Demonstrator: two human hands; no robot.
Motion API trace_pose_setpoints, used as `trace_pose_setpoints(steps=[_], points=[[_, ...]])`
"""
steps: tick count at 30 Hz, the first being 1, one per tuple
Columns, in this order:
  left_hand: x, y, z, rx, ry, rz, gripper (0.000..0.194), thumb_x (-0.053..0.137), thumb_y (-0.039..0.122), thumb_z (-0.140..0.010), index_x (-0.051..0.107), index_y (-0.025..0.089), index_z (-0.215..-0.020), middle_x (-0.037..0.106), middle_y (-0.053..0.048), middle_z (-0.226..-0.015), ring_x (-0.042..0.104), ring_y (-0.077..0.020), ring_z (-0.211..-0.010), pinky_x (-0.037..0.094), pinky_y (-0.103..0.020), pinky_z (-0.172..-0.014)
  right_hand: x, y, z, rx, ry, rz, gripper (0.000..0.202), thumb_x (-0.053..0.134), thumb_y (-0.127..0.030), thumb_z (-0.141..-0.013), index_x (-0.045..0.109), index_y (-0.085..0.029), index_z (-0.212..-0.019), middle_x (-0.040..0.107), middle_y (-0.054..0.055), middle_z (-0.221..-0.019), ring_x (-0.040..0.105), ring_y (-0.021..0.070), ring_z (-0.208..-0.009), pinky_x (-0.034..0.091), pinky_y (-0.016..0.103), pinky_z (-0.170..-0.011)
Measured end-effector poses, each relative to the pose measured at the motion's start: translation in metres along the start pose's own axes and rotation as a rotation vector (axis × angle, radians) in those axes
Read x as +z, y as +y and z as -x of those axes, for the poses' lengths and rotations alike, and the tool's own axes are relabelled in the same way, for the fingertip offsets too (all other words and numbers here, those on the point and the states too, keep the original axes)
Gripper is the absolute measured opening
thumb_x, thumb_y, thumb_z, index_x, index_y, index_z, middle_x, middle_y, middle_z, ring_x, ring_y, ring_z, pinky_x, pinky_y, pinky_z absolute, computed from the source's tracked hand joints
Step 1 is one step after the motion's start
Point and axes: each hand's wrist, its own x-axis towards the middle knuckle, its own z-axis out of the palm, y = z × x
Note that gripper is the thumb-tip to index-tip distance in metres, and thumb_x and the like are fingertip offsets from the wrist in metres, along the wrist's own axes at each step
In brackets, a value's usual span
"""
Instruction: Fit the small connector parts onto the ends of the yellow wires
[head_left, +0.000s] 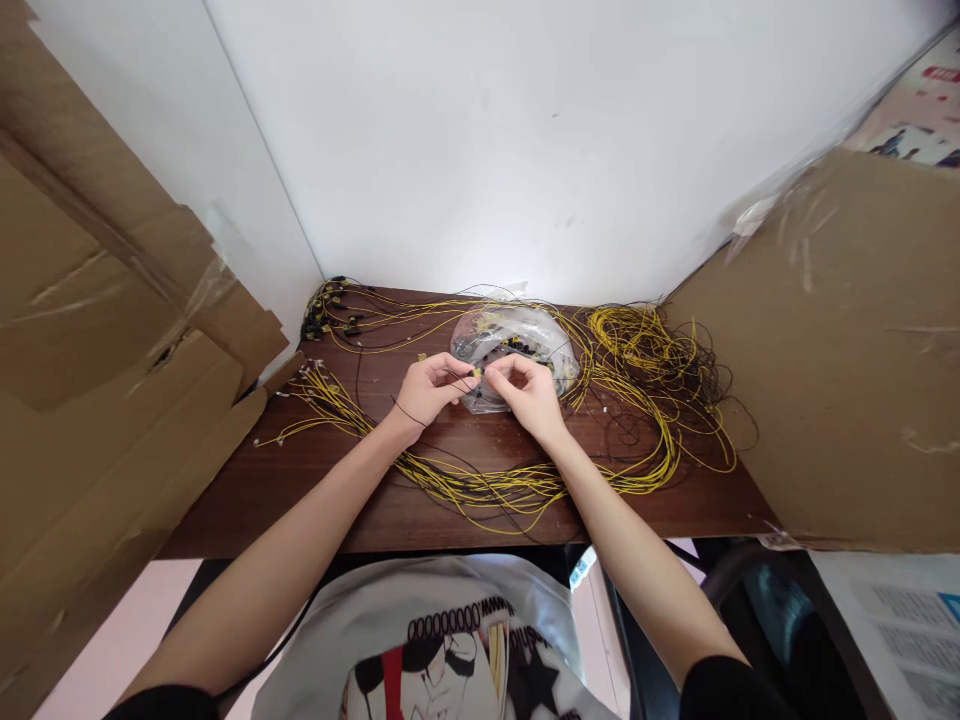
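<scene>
Over the middle of the table, my left hand [431, 390] is closed in a pinch on a small yellow-and-black piece [477, 373], with a thin dark wire running by its fingers. My right hand [529, 392] faces it from the other side, thumb and forefinger pressed together close to the same piece. What the right fingertips grip is too small to make out. Just behind both hands lies a clear plastic bag [469, 345] holding small black and yellow parts. A long bundle of yellow and black wires [487, 487] curves beneath my forearms.
Tangled yellow and black wires [637, 335] are heaped at the right. Black-and-yellow wire ends [324, 312] cluster at the back left, and white-tipped ends [300, 385] fan out nearer. Cardboard panels [97, 330] stand at both sides of the brown table [247, 500]; a white wall [480, 150] rises behind.
</scene>
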Motion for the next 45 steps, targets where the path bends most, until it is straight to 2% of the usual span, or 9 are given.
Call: trace_pose_setpoints(steps=[26, 45], points=[[-0.0009, -0.0035, 0.0003, 0.042, 0.019, -0.02, 0.027, 0.08, 0.029, -0.055, 0.065, 0.011, -0.069, 0.063, -0.001, -0.062, 0.05, -0.0071, -0.048, 0.043, -0.02, -0.044, -0.0011, 0.0027, -0.0002, 0.034, -0.046, -0.003, 0.02, 0.062, -0.035, -0.074, 0.061, -0.015, -0.071, 0.057, 0.0, -0.061, 0.048, 0.0117, -0.054, 0.039, 0.024, -0.054], [-0.0014, -0.0027, 0.0, 0.032, 0.004, -0.024, 0.029, 0.08, 0.03, -0.055, 0.063, 0.012, -0.07, 0.061, 0.0, -0.06, 0.05, -0.0077, -0.05, 0.042, -0.02, -0.045, -0.0015, 0.003, 0.0, -0.013, -0.051, 0.042, 0.019, 0.06, -0.033, -0.076, 0.063, -0.015, -0.076, 0.059, 0.001, -0.066, 0.05, 0.012, -0.057, 0.04, 0.024, -0.056]])
